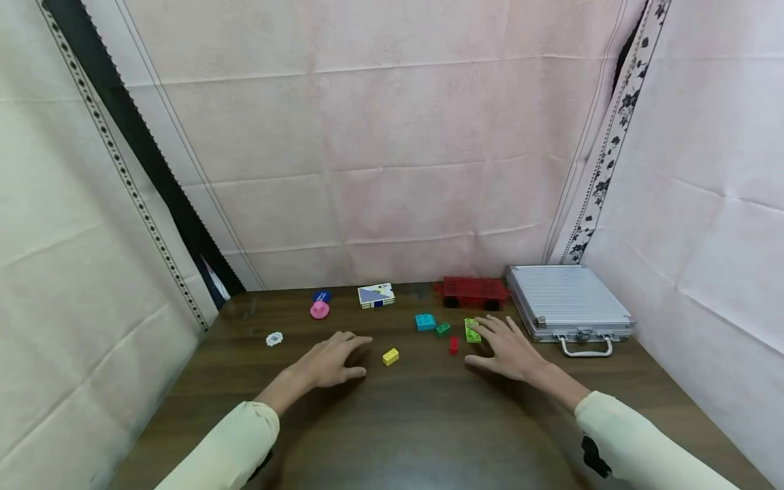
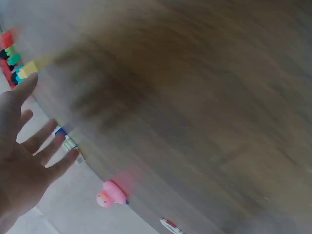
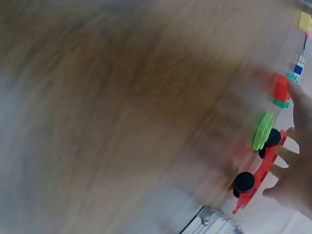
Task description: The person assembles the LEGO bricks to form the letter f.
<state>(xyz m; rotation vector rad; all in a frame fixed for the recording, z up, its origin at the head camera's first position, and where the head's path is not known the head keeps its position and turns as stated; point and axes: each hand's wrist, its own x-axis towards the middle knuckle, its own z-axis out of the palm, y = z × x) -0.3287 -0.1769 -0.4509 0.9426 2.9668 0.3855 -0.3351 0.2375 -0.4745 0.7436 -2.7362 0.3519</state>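
Note:
My left hand (image 1: 333, 358) hovers over the brown table with fingers spread and nothing held, just left of a yellow toy brick (image 1: 390, 356). On the other side my right hand (image 1: 503, 347) reaches forward, also spread and holding nothing. Its fingertips overlap a lime green brick (image 1: 472, 331) in the head view. A small red brick (image 1: 454, 346) lies left of that hand, near the thumb. Behind it are a dark green brick (image 1: 443, 329) and a blue brick (image 1: 425, 322). The right wrist view shows the lime brick (image 3: 263, 130) and red brick (image 3: 282, 88) beyond the fingers.
At the back stands a red wheeled toy wagon (image 1: 471, 292), beside a silver case (image 1: 572, 303) with its handle forward. A patterned box (image 1: 376, 295), a pink rubber duck (image 2: 111, 194), a dark blue piece (image 1: 321, 297) and a white piece (image 1: 274, 338) lie leftward. White cloth (image 1: 392, 150) hangs behind.

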